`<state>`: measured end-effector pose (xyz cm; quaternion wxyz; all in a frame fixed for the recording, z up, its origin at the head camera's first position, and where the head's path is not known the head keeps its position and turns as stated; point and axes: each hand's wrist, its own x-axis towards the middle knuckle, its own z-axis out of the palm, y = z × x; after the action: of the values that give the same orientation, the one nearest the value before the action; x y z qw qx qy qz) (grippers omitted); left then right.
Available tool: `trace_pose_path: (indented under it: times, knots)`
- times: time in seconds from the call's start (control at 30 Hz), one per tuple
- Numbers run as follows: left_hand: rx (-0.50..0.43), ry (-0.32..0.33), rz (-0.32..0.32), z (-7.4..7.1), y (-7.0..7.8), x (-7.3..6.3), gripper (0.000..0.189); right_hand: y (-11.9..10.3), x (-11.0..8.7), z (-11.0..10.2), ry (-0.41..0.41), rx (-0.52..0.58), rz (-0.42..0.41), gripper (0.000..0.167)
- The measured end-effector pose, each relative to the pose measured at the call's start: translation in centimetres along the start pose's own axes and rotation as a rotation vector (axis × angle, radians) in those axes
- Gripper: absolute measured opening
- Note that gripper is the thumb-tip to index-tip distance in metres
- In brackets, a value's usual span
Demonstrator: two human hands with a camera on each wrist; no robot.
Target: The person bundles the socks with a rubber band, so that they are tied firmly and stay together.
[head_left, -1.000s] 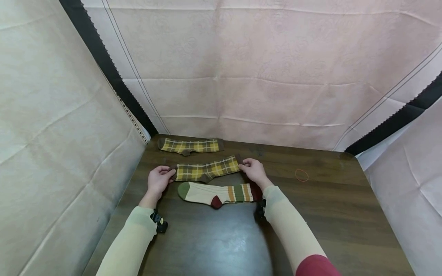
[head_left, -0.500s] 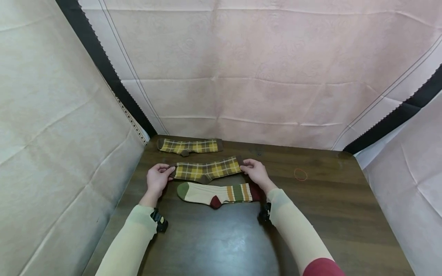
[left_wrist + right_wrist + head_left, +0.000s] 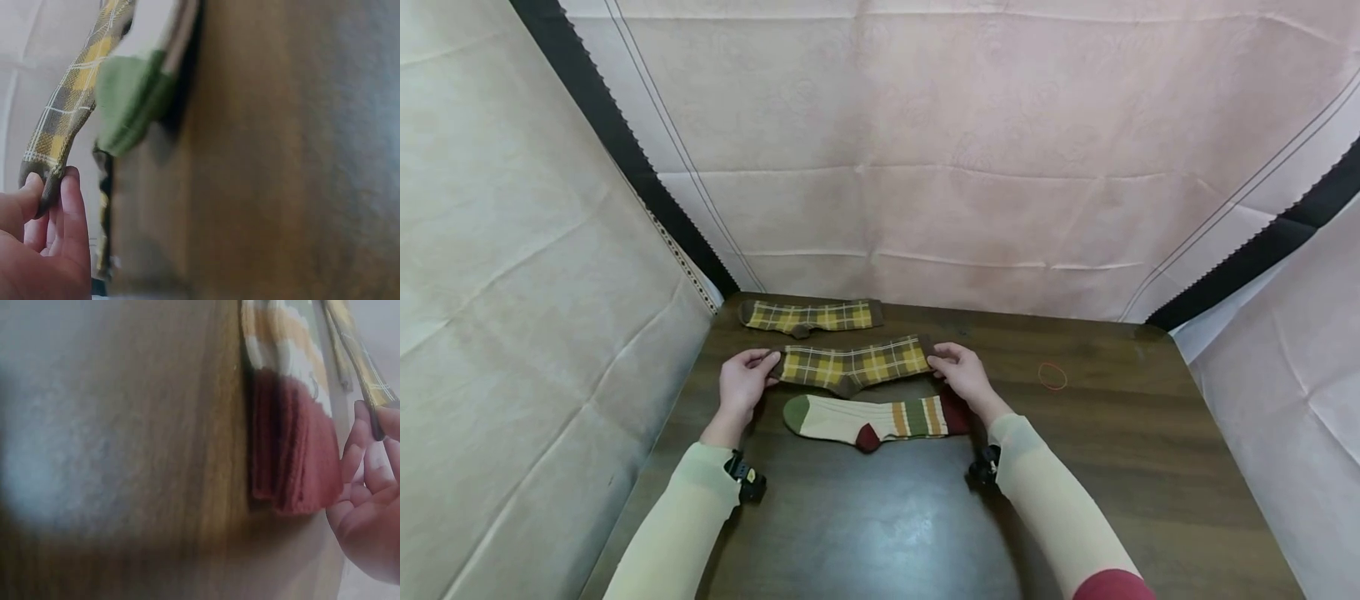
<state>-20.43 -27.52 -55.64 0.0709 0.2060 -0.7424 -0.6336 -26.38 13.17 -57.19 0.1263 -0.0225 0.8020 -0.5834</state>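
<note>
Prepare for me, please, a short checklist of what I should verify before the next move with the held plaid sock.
1. Left hand pinches the toe of the held plaid sock: ok.
2. Right hand pinches its cuff end: ok.
3. Far plaid sock lies apart from the held one: ok.
4. Striped sock is free of the right hand: cannot tell; its maroon cuff and the hand meet in the right wrist view.
5. Red loop lies away from the socks: ok.
</note>
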Motion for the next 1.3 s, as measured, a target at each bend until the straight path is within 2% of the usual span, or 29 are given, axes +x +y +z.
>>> trace_pose_path:
  times: [0.23, 0.43, 1.03, 1.17, 1.3]
  knots:
    - [-0.068, -0.017, 0.033, 0.3, 1.6, -0.5, 0.036, -0.7, -1.0, -0.9, 0.020, 0.066, -0.016, 0.045]
    - [-0.106, -0.030, 0.046, 0.5, 2.2, -1.1, 0.032, -0.7, -1.6, -1.5, 0.039, 0.093, -0.035, 0.042]
    - [-0.088, -0.147, 0.015, 0.5, 2.1, -3.9, 0.028, 0.2, -5.0, -3.0, 0.042, 0.111, 0.007, 0.037]
    - [-0.074, -0.172, 0.008, 0.5, 1.8, -4.5, 0.030, -1.3, -6.6, -3.4, 0.003, 0.111, 0.015, 0.036]
    - [-0.078, -0.181, -0.004, 0.5, 1.7, -5.0, 0.030, -1.5, -7.4, -3.7, -0.018, 0.105, 0.018, 0.035]
